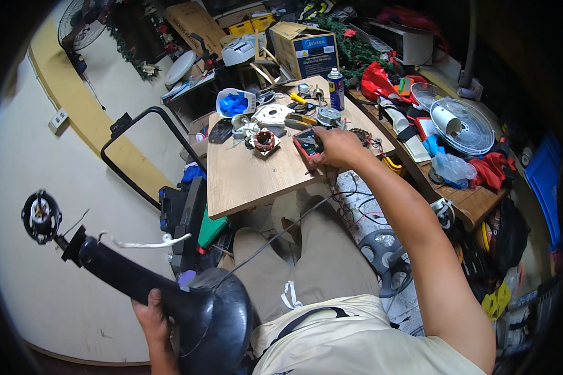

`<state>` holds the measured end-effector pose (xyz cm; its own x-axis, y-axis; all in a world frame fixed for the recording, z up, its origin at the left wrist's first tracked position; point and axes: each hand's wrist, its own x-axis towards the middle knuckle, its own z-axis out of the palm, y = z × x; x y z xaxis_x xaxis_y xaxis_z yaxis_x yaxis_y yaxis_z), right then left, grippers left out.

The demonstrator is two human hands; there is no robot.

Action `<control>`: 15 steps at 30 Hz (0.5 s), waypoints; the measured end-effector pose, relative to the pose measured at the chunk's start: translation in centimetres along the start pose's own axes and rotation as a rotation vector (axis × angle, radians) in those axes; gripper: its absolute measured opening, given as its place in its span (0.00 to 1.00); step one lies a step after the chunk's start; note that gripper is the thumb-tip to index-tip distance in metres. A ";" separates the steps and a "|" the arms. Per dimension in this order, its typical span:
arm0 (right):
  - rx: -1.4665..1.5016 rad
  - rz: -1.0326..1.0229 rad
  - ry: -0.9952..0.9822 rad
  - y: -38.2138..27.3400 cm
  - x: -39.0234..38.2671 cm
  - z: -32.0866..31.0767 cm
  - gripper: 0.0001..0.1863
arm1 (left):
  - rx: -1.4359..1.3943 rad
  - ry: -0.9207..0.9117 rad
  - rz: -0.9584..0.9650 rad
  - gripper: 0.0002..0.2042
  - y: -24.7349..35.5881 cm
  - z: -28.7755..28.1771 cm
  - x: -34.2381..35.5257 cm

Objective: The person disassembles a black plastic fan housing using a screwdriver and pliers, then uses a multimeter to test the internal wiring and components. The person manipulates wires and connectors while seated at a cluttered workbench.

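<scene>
My left hand (153,317) is wrapped round the neck of a black fan stand (128,269). The stand is tilted, its wide round base beside my left thigh and its motor end (41,215) pointing up and left. A white wire (147,242) and a dark cord (281,226) come off it. Over the wooden table, my right hand (341,149) closes on the right edge of a small red-rimmed tray (306,145) with dark contents; its fingertips are partly hidden. Left of the tray lies a motor stator with copper windings (265,142).
The wooden table (244,181) also bears a white disc-shaped cover (273,114), a metal motor part (328,116), a spray can (336,89) and a basket with blue pieces (235,103). Fan grilles (463,125) lie on the right bench. A black trolley handle (147,153) rises at left.
</scene>
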<state>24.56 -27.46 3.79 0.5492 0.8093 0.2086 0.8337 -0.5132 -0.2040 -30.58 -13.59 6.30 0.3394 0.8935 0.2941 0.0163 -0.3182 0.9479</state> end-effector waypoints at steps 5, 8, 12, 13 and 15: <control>-0.067 -0.047 0.018 -0.5 0.1 1.7 0.40 | 0.017 0.021 0.045 0.33 -1.7 -4.6 -1.9; -0.090 -0.066 0.069 -0.8 0.6 1.9 0.39 | 0.089 0.041 -0.050 0.33 -4.2 -5.8 -2.1; -0.012 -0.018 -0.020 -0.2 0.9 0.4 0.43 | 0.026 0.008 -0.123 0.33 -8.2 -4.2 -4.0; 0.009 -0.009 -0.054 -0.2 1.0 0.0 0.42 | -0.003 -0.002 -0.104 0.35 -9.1 -3.4 -4.5; 0.061 -0.028 -0.013 -1.7 1.1 0.4 0.38 | 0.000 -0.003 -0.121 0.35 -10.4 -1.9 -5.2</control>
<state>23.75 -25.60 4.00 0.5249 0.8267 0.2026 0.8432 -0.4724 -0.2566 -34.31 -14.32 -4.88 0.3375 0.9244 0.1776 0.0570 -0.2083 0.9764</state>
